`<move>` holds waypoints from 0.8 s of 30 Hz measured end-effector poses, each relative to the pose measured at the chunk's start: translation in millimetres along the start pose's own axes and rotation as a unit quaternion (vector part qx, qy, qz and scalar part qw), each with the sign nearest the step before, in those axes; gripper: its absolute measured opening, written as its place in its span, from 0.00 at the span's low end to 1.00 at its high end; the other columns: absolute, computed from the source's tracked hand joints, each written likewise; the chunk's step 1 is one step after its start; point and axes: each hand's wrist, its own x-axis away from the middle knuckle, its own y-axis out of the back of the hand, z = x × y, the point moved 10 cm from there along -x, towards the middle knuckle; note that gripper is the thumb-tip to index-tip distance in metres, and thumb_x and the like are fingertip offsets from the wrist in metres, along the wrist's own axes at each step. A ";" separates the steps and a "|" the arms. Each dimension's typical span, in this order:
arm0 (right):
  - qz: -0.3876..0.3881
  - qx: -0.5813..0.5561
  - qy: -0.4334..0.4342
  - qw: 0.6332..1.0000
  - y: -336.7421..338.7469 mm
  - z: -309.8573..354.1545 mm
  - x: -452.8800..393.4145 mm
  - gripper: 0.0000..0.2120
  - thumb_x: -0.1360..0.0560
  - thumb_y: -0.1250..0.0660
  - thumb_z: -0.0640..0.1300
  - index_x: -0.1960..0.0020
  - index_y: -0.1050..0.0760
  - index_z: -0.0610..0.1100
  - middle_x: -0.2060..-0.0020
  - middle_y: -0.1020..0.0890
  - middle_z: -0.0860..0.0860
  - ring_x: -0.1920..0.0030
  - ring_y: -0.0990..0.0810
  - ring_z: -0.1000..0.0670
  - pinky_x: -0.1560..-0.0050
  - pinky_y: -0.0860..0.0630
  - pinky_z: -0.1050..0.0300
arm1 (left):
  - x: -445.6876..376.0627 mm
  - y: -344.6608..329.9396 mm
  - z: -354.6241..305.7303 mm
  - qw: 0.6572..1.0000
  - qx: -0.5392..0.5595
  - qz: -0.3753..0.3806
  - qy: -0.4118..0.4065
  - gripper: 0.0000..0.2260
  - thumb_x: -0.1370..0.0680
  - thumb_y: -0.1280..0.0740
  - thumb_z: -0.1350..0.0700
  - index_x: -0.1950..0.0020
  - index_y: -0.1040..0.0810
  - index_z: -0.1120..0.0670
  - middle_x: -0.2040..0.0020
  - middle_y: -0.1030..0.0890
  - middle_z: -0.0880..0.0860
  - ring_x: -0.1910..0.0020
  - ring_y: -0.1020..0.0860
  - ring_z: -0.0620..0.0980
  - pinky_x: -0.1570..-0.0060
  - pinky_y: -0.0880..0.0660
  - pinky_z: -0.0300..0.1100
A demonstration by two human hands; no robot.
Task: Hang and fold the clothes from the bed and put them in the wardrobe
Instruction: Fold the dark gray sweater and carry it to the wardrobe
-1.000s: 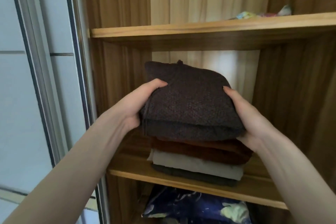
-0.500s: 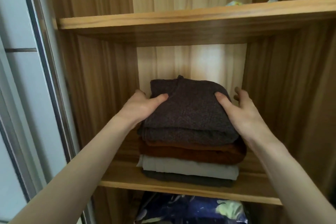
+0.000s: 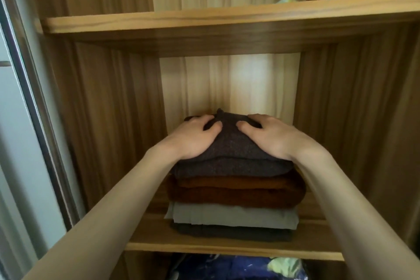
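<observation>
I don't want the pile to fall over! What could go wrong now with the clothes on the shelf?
Both hands, left hand and right hand, press flat on the dark sweater topping the stack. Pushing unevenly might tip the pile sideways. The grey garment lower down sticks out at the left, so the layers aren't squared and could slide. The stack sits near the shelf's front edge, so a pull back might drag it off.

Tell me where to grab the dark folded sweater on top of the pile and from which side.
Take the dark sweater by its left and right folded edges, reaching in from the open front of the shelf. It lies flat on the brown garment, so thumbs can go on top and fingers underneath. Both the left hand and right hand now rest flat on top.
</observation>
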 end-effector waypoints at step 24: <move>-0.269 -0.023 0.226 0.936 -5.3 68.3 95.8 0.27 0.17 0.41 0.58 0.21 0.34 0.49 0.24 0.28 0.51 0.24 0.33 0.52 0.23 0.38 0.52 | 159.1 48.3 18.5 0.914 -0.137 -0.378 -0.048 0.18 0.14 0.38 0.48 0.26 0.25 0.51 0.34 0.20 0.49 0.34 0.24 0.47 0.34 0.25 0.45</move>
